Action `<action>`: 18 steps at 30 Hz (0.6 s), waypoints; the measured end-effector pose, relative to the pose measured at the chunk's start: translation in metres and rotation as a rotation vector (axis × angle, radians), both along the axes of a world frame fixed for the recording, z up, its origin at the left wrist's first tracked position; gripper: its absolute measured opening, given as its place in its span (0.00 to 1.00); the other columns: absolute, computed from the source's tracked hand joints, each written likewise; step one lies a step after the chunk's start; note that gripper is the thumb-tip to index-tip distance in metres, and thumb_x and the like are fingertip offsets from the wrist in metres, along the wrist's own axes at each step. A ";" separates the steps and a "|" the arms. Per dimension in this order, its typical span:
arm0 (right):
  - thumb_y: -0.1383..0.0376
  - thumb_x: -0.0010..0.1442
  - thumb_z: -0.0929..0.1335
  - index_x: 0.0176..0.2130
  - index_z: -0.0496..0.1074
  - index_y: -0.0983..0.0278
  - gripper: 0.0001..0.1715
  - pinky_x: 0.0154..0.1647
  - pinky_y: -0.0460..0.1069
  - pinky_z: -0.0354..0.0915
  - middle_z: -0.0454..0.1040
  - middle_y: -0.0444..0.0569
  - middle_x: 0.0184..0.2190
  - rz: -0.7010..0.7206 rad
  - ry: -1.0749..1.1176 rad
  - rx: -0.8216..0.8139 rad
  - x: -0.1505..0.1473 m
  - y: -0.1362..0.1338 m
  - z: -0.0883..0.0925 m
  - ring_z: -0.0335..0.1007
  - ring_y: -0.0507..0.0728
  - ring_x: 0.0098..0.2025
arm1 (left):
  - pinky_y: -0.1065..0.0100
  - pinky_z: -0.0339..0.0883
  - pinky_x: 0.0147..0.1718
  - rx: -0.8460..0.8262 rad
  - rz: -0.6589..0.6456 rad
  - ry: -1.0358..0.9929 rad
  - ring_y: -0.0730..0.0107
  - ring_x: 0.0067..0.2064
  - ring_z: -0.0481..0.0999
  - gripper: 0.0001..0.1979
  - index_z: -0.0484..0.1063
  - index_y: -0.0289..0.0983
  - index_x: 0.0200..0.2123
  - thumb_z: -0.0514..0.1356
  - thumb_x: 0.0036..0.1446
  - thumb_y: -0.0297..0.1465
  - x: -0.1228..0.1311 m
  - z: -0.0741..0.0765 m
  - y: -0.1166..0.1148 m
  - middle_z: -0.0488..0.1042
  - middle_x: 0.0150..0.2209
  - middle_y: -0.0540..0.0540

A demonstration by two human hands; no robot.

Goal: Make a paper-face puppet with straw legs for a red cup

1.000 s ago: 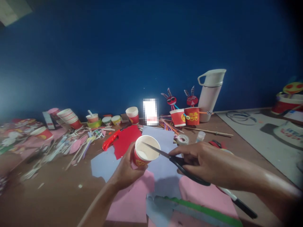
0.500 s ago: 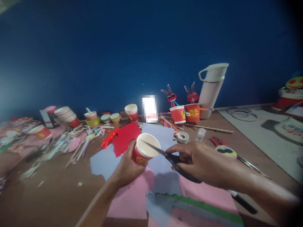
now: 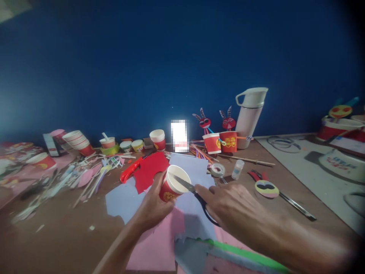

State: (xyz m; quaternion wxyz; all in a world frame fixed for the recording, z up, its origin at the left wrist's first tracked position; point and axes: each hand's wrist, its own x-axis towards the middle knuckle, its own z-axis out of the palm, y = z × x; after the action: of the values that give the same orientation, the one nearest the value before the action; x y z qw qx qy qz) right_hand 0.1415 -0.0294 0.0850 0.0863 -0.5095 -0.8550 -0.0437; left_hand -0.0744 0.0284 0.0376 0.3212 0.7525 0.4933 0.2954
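My left hand (image 3: 155, 201) is wrapped round a red paper cup (image 3: 169, 193) with gold print and a white inside, its mouth tilted toward me. In my right hand (image 3: 228, 201) is a pair of black-handled scissors (image 3: 203, 203). Their metal blade reaches over the cup's rim and into its mouth. Whether the second blade lies outside the wall cannot be made out. Beneath both hands lie pale blue paper (image 3: 188, 164), pink paper (image 3: 155, 245) and a red sheet (image 3: 151, 169).
Behind the papers stand another paper cup (image 3: 157, 140), two cup figures with rabbit ears (image 3: 211, 142) and a white flask (image 3: 251, 118). Tape (image 3: 217, 170), a small bottle (image 3: 237, 169) and a red cutter (image 3: 131, 170) lie around. Paper scraps and sticks (image 3: 91, 175) spread at left.
My right hand has turned, its back now more upward, and the scissors have rotated, with the blade showing broader inside the cup. My left hand keeps its hold. The view has shifted slightly.
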 end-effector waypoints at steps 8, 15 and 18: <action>0.61 0.55 0.67 0.45 0.71 0.66 0.18 0.14 0.42 0.53 0.69 0.40 0.17 -0.128 1.024 -0.910 0.006 0.023 0.003 0.56 0.46 0.14 | 0.66 0.63 0.49 0.063 0.025 -0.016 0.62 0.52 0.67 0.30 0.55 0.39 0.56 0.58 0.48 0.25 -0.003 0.006 0.000 0.66 0.52 0.43; 0.65 0.55 0.66 0.43 0.72 0.65 0.15 0.16 0.42 0.52 0.68 0.40 0.18 -0.101 0.843 -0.714 -0.001 0.019 0.004 0.56 0.46 0.17 | 0.62 0.62 0.51 0.054 0.043 -0.006 0.58 0.54 0.65 0.36 0.50 0.38 0.61 0.59 0.49 0.27 -0.007 0.005 0.002 0.64 0.55 0.41; 0.73 0.53 0.63 0.36 0.74 0.64 0.12 0.20 0.46 0.46 0.70 0.44 0.20 -0.027 0.388 -0.297 -0.006 0.012 0.008 0.56 0.49 0.20 | 0.60 0.63 0.50 0.043 0.038 0.002 0.57 0.55 0.66 0.37 0.49 0.39 0.62 0.59 0.49 0.27 -0.007 0.003 0.003 0.63 0.56 0.41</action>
State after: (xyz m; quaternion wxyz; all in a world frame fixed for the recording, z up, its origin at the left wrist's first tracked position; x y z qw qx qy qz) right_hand 0.1359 -0.0177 0.0934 0.1724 -0.5267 -0.8127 0.1798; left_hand -0.0818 0.0317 0.0403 0.2989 0.7500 0.5012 0.3114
